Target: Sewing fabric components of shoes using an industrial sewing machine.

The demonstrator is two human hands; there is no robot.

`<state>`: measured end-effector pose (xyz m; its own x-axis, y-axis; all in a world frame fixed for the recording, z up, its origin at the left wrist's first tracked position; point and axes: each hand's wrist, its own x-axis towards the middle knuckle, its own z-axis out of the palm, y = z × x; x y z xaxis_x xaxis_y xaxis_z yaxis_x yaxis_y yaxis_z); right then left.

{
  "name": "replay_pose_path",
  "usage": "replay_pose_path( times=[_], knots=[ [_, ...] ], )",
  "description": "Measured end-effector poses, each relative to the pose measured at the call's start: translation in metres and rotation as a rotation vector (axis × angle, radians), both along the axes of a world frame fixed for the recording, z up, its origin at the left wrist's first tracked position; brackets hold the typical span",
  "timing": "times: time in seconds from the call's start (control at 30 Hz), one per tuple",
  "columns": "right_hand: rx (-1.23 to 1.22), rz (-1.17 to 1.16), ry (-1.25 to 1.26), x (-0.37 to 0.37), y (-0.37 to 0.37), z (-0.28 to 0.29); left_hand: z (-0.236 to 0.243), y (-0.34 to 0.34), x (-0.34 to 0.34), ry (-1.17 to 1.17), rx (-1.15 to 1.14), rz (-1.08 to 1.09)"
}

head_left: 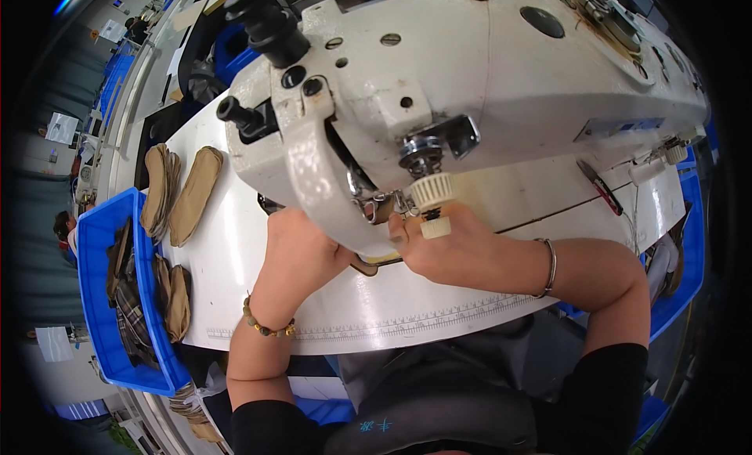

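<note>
Under the head of a white sewing machine (376, 102), both my hands meet at a small brown fabric piece (364, 267) with a darker edge, most of it hidden by the hands and machine. My left hand (298, 247) is closed beside it, thumb side against the piece and fingertips out of sight behind the machine's white arm. From the right, my right hand (450, 247) is bent inward with its thumb and fingers pressed together at the piece near the needle area. The cream tension knob (433, 190) covers some of its fingers.
Stacks of brown sole-shaped pieces (196, 193) lie on the white table (235, 283) at the left. Beside them stands a blue bin (94, 275) holding dark plaid cloth. Small red-and-black snips (601, 187) rest at right, near another blue bin (689, 275). A ruler strip (392, 328) follows the front edge.
</note>
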<state>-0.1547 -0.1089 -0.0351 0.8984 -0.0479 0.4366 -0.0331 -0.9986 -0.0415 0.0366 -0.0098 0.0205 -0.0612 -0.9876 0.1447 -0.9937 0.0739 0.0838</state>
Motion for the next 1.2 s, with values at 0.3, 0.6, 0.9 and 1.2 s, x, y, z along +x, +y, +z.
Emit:
replay_pose_path(
  times=[0.3, 0.6, 0.9, 1.2],
  knots=[
    [0.121, -0.003, 0.012, 0.002, 0.001, 0.000, -0.007, -0.002, -0.015, 0.081, -0.084, -0.104],
    [0.115, 0.003, 0.010, 0.000, 0.002, 0.008, -0.007, 0.004, -0.022, 0.036, 0.084, -0.001],
    [0.118, -0.045, 0.042, -0.001, 0.001, 0.009, -0.017, 0.001, -0.029, 0.123, 0.022, 0.048],
    [0.086, -0.025, 0.031, -0.004, -0.005, 0.001, -0.012, -0.003, -0.024, 0.114, -0.030, 0.032]
  ],
)
